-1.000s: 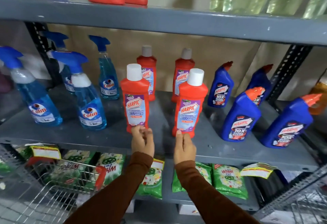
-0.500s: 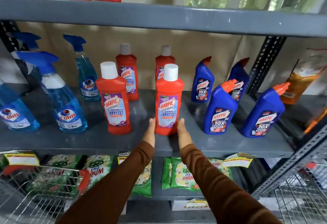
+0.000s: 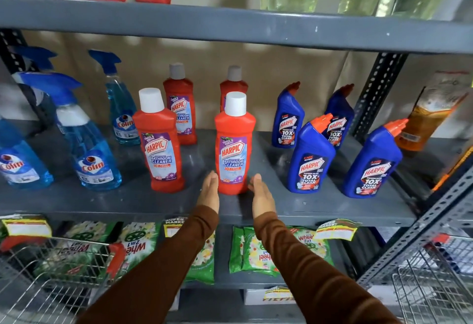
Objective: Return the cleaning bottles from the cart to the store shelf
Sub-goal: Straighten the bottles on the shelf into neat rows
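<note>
A red Harpic bathroom cleaner bottle (image 3: 233, 149) with a white cap stands upright on the grey middle shelf (image 3: 128, 203). My left hand (image 3: 210, 190) is flat at its lower left side, touching or nearly touching it. My right hand (image 3: 261, 197) is flat to its lower right, a small gap away. Neither hand grips the bottle. A second red Harpic bottle (image 3: 158, 144) stands to the left, two more red ones behind. Blue Harpic bottles (image 3: 311, 156) stand to the right, blue Colin spray bottles (image 3: 87, 142) to the left.
A wire shopping cart (image 3: 51, 272) sits at lower left, another wire cart (image 3: 435, 285) at lower right. Green detergent packets (image 3: 250, 252) lie on the shelf below. The upper shelf (image 3: 230, 21) holds more bottles. A perforated upright (image 3: 376, 93) stands at right.
My hands moved from one bottle each to both sides of the right red bottle, then my right hand drew slightly away from it. My view shifted right.
</note>
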Action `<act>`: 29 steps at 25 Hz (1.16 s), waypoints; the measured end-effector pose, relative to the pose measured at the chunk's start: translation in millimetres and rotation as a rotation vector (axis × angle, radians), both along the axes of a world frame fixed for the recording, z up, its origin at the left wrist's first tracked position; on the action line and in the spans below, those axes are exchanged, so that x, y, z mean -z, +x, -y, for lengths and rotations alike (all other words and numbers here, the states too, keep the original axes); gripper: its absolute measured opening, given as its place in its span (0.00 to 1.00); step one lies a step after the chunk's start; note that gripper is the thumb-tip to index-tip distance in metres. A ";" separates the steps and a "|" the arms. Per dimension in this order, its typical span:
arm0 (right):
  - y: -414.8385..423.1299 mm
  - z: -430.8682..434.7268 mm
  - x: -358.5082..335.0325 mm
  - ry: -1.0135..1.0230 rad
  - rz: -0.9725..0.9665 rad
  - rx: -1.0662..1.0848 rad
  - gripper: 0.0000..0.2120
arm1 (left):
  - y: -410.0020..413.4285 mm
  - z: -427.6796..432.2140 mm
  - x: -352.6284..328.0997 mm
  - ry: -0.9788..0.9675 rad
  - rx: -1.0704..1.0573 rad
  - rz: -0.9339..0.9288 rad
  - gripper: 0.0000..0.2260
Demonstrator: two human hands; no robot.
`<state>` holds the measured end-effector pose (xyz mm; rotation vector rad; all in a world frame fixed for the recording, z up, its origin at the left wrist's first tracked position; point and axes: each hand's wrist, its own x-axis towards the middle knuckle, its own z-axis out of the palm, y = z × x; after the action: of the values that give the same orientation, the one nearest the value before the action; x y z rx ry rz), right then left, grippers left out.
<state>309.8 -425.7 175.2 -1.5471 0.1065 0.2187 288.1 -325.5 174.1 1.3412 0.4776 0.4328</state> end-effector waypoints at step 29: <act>53.5 125.7 -12.1 0.478 -0.085 0.206 0.30 | 63.3 118.3 4.8 -0.137 0.379 -0.132 0.26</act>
<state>363.3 -551.5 187.3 -1.0426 0.2606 0.1335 351.4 -443.8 169.3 1.2961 0.3441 -0.0013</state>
